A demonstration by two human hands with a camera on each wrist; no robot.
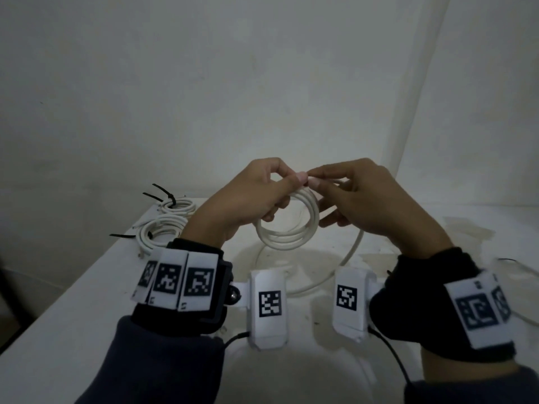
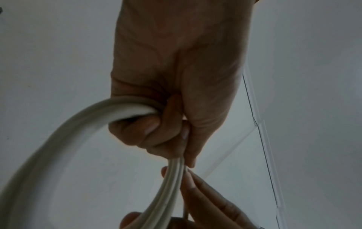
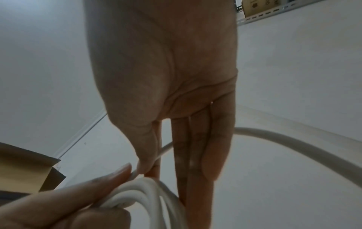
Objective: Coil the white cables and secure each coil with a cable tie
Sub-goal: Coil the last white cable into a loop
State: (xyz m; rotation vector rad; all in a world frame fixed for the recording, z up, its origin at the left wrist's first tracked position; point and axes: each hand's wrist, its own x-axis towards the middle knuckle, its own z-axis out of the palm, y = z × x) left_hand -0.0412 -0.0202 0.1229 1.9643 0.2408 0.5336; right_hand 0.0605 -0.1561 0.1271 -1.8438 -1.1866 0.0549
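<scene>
A white cable coil (image 1: 287, 228) of about three turns hangs in the air above the white table (image 1: 87, 301). My left hand (image 1: 294, 182) grips the coil's upper left side with curled fingers (image 2: 154, 127). My right hand (image 1: 316, 179) pinches the cable at the coil's top between thumb and forefinger (image 3: 149, 164); its other fingers are straight behind the coil (image 3: 141, 195). From there the loose tail (image 1: 350, 252) drops in a wide loop onto the table. Two coils (image 1: 178, 205) (image 1: 163, 231) bound with black cable ties lie at the back left.
The table's left edge runs diagonally near the bound coils. A thin black strand (image 1: 507, 260) and another white cable (image 1: 528, 272) lie at the far right. A white wall stands close behind. A cardboard box (image 3: 23, 170) shows in the right wrist view.
</scene>
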